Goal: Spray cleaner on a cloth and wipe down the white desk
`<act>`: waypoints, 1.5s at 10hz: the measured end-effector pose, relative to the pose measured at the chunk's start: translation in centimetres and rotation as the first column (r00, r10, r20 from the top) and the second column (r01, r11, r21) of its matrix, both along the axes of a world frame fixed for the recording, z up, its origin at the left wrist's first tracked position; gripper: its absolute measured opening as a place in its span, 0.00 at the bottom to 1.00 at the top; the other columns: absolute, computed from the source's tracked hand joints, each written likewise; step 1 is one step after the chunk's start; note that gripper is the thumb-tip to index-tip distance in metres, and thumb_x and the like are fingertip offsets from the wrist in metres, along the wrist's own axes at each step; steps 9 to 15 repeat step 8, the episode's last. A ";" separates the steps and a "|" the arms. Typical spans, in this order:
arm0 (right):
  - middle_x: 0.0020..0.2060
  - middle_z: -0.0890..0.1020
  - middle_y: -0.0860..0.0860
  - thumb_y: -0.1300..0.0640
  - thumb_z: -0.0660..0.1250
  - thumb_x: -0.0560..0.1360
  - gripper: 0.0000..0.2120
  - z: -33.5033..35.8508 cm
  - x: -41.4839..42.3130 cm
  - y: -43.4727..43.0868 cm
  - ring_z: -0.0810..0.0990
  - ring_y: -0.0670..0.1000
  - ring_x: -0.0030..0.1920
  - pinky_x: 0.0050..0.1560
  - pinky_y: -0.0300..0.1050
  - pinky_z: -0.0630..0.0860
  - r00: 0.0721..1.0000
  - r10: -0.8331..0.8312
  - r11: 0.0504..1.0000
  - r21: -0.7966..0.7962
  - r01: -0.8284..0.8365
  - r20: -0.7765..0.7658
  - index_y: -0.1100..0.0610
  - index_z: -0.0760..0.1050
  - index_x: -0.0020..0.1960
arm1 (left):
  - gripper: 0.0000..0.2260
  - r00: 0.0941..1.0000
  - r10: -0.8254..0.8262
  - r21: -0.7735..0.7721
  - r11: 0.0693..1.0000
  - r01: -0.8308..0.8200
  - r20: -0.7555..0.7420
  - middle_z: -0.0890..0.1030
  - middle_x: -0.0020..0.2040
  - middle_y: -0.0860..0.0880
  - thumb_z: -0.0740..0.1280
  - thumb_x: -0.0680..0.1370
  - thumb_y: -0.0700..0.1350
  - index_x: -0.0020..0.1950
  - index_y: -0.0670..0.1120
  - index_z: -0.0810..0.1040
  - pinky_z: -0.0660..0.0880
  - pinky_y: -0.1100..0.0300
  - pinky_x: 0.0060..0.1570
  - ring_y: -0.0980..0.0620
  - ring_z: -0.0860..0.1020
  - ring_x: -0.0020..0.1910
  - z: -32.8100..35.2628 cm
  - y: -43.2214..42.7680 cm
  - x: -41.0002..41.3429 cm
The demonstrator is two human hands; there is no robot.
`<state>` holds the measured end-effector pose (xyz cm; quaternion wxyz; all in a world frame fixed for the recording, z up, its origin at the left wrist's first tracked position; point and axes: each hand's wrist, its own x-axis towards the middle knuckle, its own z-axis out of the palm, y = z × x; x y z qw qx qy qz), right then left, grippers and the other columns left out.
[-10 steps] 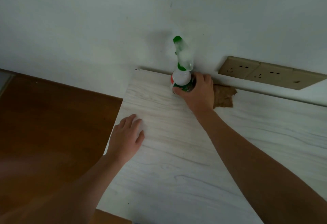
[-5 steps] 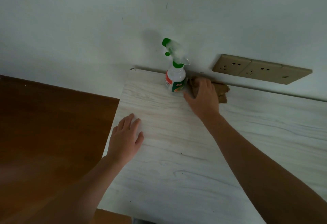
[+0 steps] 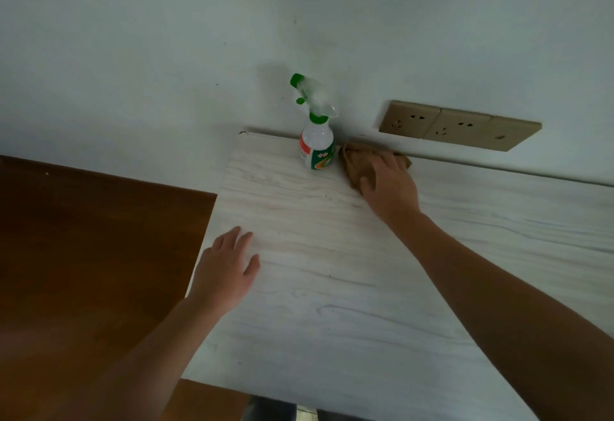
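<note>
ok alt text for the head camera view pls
A person's right hand rests on a crumpled brown cloth on a white wood-grain desk, beside an upright white spray bottle with a green trigger. The left hand lies flat on the desk.

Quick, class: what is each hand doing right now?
Left hand: open, flat on the desk.
Right hand: open, fingers laid on the brown cloth.

The right grip point(image 3: 390, 184) presses down on the bunched brown cloth point(image 3: 355, 161) at the desk's point(image 3: 332, 304) far edge. The spray bottle point(image 3: 317, 146) stands upright just left of the cloth. The left grip point(image 3: 226, 271) rests flat near the desk's left edge.
</note>
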<state>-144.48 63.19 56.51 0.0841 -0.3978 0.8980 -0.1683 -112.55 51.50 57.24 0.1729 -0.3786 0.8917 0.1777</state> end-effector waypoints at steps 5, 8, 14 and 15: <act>0.80 0.54 0.53 0.41 0.63 0.79 0.37 -2.6 -1.5 1.9 0.54 0.57 0.79 0.77 0.59 0.55 0.967 0.231 0.923 0.290 -0.253 0.106 0.55 0.52 0.81 | 0.24 0.999 0.014 -0.011 1.000 -0.014 -0.045 0.58 0.83 0.46 0.57 0.85 0.54 0.81 0.49 0.64 0.64 0.48 0.77 0.46 0.56 0.83 -2.4 2.1 1.0; 0.78 0.61 0.54 0.44 0.60 0.81 0.30 -0.3 3.1 8.2 0.61 0.58 0.76 0.72 0.57 0.64 0.964 -0.032 0.944 0.324 -0.057 0.262 0.54 0.60 0.78 | 0.25 0.997 -0.019 0.075 0.997 0.014 0.069 0.52 0.85 0.47 0.52 0.86 0.58 0.83 0.52 0.58 0.60 0.46 0.77 0.46 0.52 0.84 -0.3 2.6 1.9; 0.78 0.61 0.54 0.44 0.60 0.81 0.30 -0.3 3.1 8.2 0.61 0.58 0.76 0.72 0.57 0.64 0.964 -0.032 0.944 0.324 -0.057 0.262 0.54 0.60 0.78 | 0.25 0.997 -0.019 0.075 0.997 0.014 0.069 0.52 0.85 0.47 0.52 0.86 0.58 0.83 0.52 0.58 0.60 0.46 0.77 0.46 0.52 0.84 -0.3 2.6 1.9; 0.78 0.61 0.54 0.44 0.60 0.81 0.30 -0.3 3.1 8.2 0.61 0.58 0.76 0.72 0.57 0.64 0.964 -0.032 0.944 0.324 -0.057 0.262 0.54 0.60 0.78 | 0.25 0.997 -0.019 0.075 0.997 0.014 0.069 0.52 0.85 0.47 0.52 0.86 0.58 0.83 0.52 0.58 0.60 0.46 0.77 0.46 0.52 0.84 -0.3 2.6 1.9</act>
